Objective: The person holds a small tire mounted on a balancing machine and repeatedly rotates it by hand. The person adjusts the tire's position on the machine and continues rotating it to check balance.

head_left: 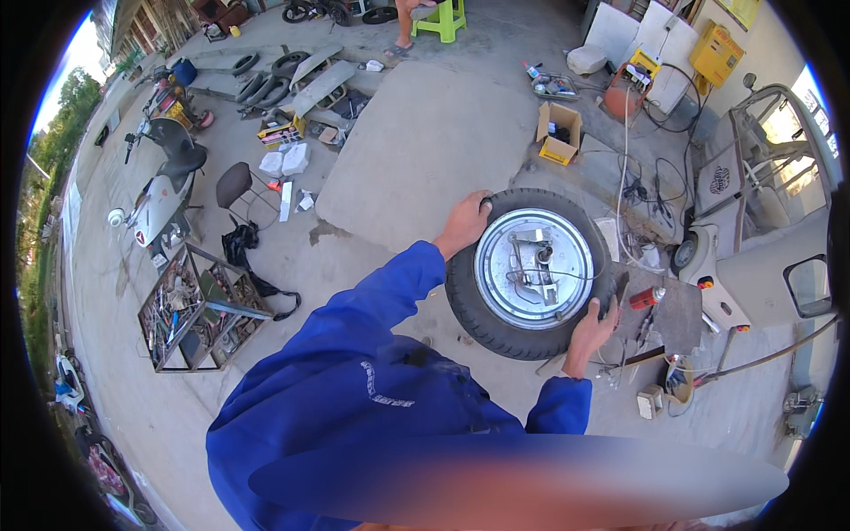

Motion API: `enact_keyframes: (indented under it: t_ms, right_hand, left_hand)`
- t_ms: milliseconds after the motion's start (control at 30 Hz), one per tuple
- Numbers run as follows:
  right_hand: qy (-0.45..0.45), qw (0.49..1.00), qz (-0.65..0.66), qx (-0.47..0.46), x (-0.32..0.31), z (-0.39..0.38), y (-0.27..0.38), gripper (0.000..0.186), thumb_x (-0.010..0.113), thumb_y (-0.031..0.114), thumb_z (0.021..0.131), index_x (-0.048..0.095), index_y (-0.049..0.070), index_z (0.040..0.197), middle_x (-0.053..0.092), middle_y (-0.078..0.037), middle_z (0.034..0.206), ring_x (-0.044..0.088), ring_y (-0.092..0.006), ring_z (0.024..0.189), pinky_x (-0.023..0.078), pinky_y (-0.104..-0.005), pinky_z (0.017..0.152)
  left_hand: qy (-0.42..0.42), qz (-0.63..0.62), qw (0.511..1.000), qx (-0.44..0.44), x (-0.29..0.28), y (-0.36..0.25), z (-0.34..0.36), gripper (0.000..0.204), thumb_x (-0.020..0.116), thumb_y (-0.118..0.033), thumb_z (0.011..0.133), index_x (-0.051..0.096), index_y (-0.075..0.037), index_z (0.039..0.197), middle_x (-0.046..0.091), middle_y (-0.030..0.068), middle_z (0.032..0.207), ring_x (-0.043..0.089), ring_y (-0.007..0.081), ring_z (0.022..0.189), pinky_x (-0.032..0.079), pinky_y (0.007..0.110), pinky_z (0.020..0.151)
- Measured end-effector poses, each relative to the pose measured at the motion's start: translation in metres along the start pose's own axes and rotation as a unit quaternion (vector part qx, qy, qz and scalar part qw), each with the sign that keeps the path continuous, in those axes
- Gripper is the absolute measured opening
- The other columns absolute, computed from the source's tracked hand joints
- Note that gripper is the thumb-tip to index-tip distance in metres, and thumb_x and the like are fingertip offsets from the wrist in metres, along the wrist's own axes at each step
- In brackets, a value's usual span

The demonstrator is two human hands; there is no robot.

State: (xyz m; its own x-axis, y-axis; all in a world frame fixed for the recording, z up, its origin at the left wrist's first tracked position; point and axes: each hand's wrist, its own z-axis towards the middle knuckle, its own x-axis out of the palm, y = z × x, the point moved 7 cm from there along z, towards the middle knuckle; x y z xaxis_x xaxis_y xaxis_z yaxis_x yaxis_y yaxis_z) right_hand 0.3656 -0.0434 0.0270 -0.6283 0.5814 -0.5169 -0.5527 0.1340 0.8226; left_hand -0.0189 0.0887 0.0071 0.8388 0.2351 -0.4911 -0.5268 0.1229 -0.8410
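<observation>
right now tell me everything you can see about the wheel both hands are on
The wheel is a small, fat black rubber tyre on a silver metal hub. The hub face shows a metal bracket and a thin cable at its centre. It lies roughly flat on the concrete ground. The left hand grips the tyre's upper left edge; the right hand holds its lower right edge.

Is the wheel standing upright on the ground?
No, the wheel lies flat on the concrete, its silver hub facing up, with the left hand and right hand on its tyre.
</observation>
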Motion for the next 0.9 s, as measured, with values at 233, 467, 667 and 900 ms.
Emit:
enact_keyframes:
  t_ms: [233, 467, 667, 900]
  right_hand:
    - [-0.012, 1.0, -0.01, 0.017, -0.008, -0.003, 0.001, 0.06, 0.066, 0.026, 0.099, 0.055, -0.006, 0.148, 0.055, -0.03, 0.15, 0.05, -0.0443, 0.141, 0.036, -0.0479, 0.119]
    - [-0.016, 1.0, -0.012, 0.017, -0.01, -0.003, -0.001, 0.06, 0.066, 0.026, 0.099, 0.055, -0.007, 0.148, 0.056, -0.029, 0.151, 0.051, -0.0428, 0.141, 0.036, -0.0468, 0.12]
    - [0.006, 1.0, -0.002, 0.001, -0.002, -0.001, 0.006, 0.058, 0.064, 0.024, 0.099, 0.055, -0.009, 0.147, 0.057, -0.029, 0.15, 0.052, -0.0423, 0.14, 0.036, -0.0456, 0.119]
    - [-0.003, 1.0, -0.002, 0.0, -0.006, -0.002, 0.008, 0.058, 0.066, 0.023, 0.098, 0.057, -0.01, 0.144, 0.059, -0.03, 0.146, 0.055, -0.043, 0.137, 0.039, -0.046, 0.117]
  left_hand:
    - [0.01, -0.014, 1.0, 0.002, 0.01, -0.004, 0.006, 0.037, 0.054, -0.017, 0.106, 0.063, 0.001, 0.137, 0.068, 0.0264, 0.132, 0.065, 0.0432, 0.124, 0.05, 0.046, 0.107]
    - [0.011, -0.016, 1.0, 0.012, 0.011, -0.009, 0.007, 0.036, 0.053, -0.016, 0.106, 0.063, 0.001, 0.136, 0.068, 0.0269, 0.132, 0.064, 0.0438, 0.123, 0.05, 0.047, 0.108]
    - [-0.006, -0.01, 1.0, 0.007, 0.002, 0.002, 0.003, 0.036, 0.053, -0.015, 0.106, 0.063, 0.003, 0.135, 0.068, 0.0272, 0.131, 0.064, 0.0441, 0.123, 0.049, 0.047, 0.108]
    - [-0.004, -0.001, 1.0, 0.008, 0.005, -0.003, 0.001, 0.036, 0.053, -0.015, 0.105, 0.064, 0.003, 0.134, 0.067, 0.0265, 0.134, 0.063, 0.0437, 0.125, 0.048, 0.048, 0.11]
